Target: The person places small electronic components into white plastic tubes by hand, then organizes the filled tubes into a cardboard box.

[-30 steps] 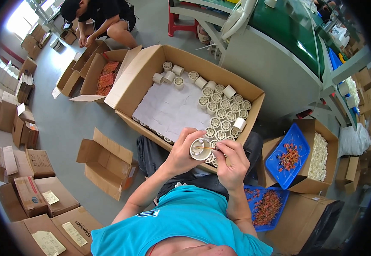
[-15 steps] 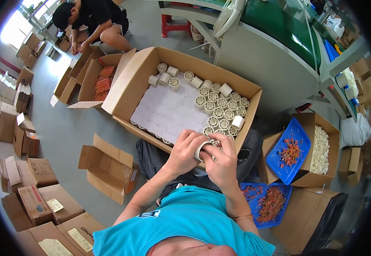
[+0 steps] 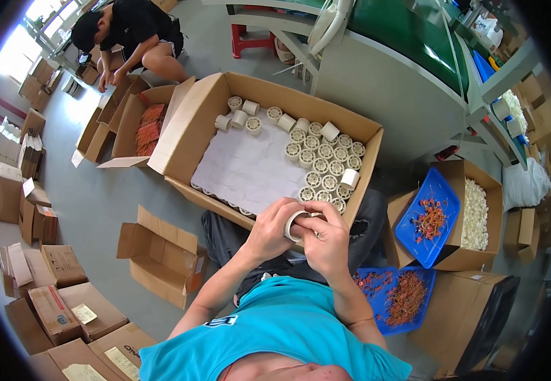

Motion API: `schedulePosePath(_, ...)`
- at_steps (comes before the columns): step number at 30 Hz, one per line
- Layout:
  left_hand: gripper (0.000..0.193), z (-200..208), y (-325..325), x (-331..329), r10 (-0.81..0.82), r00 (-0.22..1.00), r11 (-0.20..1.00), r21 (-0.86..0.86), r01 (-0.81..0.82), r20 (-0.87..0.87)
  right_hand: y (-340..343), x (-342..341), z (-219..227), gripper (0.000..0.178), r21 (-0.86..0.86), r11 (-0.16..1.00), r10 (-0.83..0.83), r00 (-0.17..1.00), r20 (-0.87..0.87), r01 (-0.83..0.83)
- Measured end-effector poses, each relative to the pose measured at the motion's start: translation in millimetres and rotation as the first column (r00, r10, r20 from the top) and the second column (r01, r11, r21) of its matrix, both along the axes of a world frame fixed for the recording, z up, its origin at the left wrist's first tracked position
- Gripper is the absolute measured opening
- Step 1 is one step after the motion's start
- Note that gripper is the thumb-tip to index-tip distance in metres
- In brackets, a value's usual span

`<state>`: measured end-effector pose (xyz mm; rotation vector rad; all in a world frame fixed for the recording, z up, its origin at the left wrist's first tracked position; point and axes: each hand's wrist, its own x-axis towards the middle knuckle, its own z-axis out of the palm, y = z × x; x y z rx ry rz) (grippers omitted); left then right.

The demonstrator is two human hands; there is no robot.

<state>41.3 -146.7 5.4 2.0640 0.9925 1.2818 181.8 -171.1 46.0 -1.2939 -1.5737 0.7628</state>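
Note:
In front of my lap, my left hand (image 3: pixel 270 230) is closed round a short white plastic cylinder (image 3: pixel 288 226), whose open end is tilted toward the right. My right hand (image 3: pixel 327 241) is closed, with its fingertips at and partly inside that opening. Something pale shows between the right fingers, too small and hidden to make out. Just beyond both hands stands a large open cardboard box (image 3: pixel 365 184). Similar white cylinders with slotted round ends (image 3: pixel 309 156) stand packed at its right side, and several more sit at its far left, on a pale paper sheet (image 3: pixel 240 166).
At my right, a blue tray (image 3: pixel 408 230) of small red-orange wired parts rests against a box of white pieces (image 3: pixel 476 216); another blue tray (image 3: pixel 383 317) lies nearer. An opened carton (image 3: pixel 161 260) is at left. Beyond, a person (image 3: pixel 137 38) crouches beside boxes. A green-topped bench (image 3: pixel 408 38) stands far right.
The white cylinder has turned slightly in my hands, so more of its open end shows, and the right fingers have shifted at its opening. The whole view has moved a little.

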Motion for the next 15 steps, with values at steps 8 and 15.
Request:
schedulePosePath(8, 0.059, -1, -3, -1, -0.001, 0.992, 0.999, 0.05, 0.007, -0.127, -6, 4, -9, 0.019, 0.085, 0.996, -0.006, 0.999, -0.044, 0.01)
schedulePosePath(15, 0.062, 3, 1, 9, -0.06, 0.987, 0.996, 0.058, 0.069, -0.146, -10, 12, -8, 0.019, 0.014, 0.999, -0.044, 0.987, -0.157, 0.047)
